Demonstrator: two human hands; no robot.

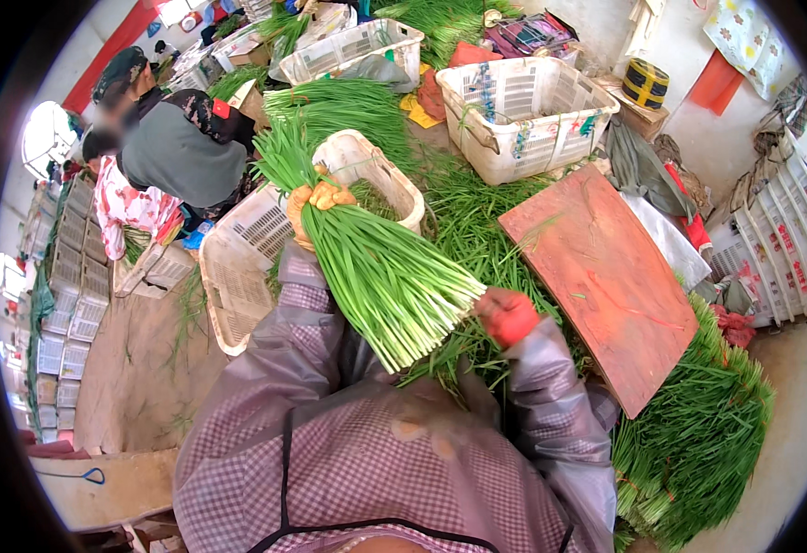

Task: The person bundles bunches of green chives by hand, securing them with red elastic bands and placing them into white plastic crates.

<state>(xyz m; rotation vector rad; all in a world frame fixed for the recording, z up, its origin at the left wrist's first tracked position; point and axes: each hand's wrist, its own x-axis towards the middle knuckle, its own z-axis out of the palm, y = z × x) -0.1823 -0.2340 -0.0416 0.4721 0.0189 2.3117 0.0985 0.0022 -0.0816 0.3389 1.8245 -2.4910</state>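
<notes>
A thick bunch of garlic chives [380, 276] lies slanted in front of my chest, green tips to the upper left and pale stem ends fanned to the lower right. My left hand [313, 207], in an orange-yellow glove, is closed around it near the leafy part. Beside the pale ends, my right hand [507, 316] wears a red glove with its fingers curled in. What those fingers hold, if anything, is hidden. Below the bunch and to its right, loose chives [486, 241] are heaped.
A reddish board [602, 286] lies tilted at my right, beside stacked chives [698, 433]. White plastic crates [523, 120] stand ahead, another crate [238, 267] near my left arm. Two people work at the left, one in a grey vest [187, 152]. More crates [777, 240] lean by the right wall.
</notes>
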